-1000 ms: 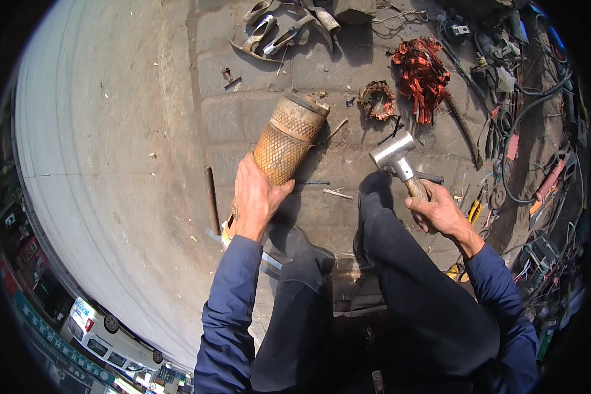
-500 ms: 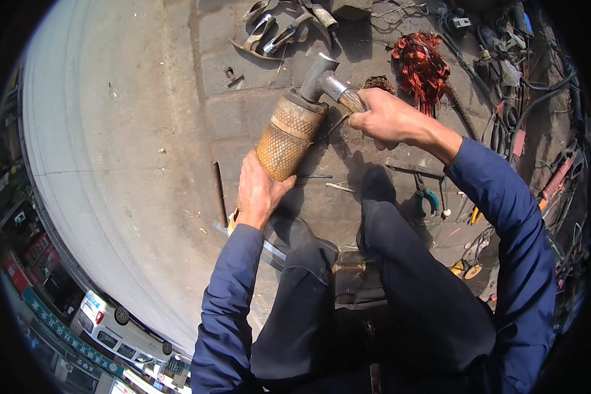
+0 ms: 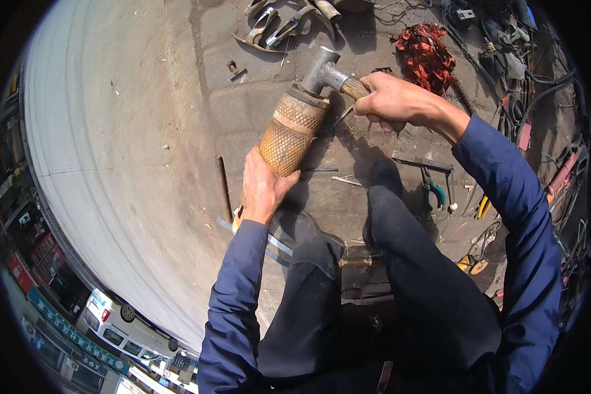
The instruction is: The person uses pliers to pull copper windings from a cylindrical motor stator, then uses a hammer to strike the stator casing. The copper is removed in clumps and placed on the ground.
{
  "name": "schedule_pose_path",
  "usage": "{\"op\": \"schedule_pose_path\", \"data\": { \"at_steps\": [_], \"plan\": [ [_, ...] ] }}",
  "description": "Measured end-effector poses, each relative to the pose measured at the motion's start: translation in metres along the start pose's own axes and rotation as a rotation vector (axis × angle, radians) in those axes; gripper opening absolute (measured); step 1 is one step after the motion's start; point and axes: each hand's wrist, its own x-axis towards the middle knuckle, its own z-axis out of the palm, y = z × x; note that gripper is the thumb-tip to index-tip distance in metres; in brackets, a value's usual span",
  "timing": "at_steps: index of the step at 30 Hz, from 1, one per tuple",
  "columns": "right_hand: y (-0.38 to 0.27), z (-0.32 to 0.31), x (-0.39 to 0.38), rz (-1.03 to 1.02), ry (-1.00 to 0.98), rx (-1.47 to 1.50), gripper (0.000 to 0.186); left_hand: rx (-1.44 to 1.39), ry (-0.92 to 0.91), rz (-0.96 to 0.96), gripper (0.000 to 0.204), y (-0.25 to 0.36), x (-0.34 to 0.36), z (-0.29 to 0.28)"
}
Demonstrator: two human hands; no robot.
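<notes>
My left hand [image 3: 264, 186] is wrapped round a yellowish-brown cylinder [image 3: 289, 139] with a diamond-patterned, worn surface. The cylinder tilts away from me, its dark-rimmed end farthest off and its near end partly hidden behind my hand and sleeve. In my right hand [image 3: 404, 102] is a hammer [image 3: 322, 69], gripped by its wooden handle close to the metal head. One face of the head is at the cylinder's far rim; whether they touch I cannot tell.
Beyond the cylinder lie curved metal pieces [image 3: 289, 27] and a bundle of reddish wire [image 3: 427, 59]. Green-handled pliers [image 3: 432, 192] and a metal bar [image 3: 422, 161] rest right of my legs. A rod [image 3: 224, 189] lies left. Cables and scrap [image 3: 515, 69] crowd the right side.
The whole view has shifted slightly. Both hands keep their grips, and the hammer head stays at the cylinder's far end with only a small change in position.
</notes>
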Motion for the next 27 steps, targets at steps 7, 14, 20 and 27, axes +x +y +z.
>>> {"op": "schedule_pose_path", "data": {
  "at_steps": [7,14,20,27],
  "plan": [
    [0.006,-0.009,-0.003,-0.042,0.058,0.147,0.018,0.128,0.036,0.111,0.1,-0.024,-0.001,-0.012],
    [0.03,-0.025,-0.002,-0.003,0.109,0.163,0.018,-0.341,0.626,-0.605,0.047,-0.163,-0.129,-0.013],
    [0.046,-0.025,0.011,0.041,0.055,0.195,0.016,-0.452,0.737,-0.991,0.044,-0.232,-0.213,0.076],
    [0.039,0.001,0.02,0.086,0.016,0.259,0.016,-0.666,0.758,-0.895,0.036,-0.247,-0.184,0.088]
  ]
}}
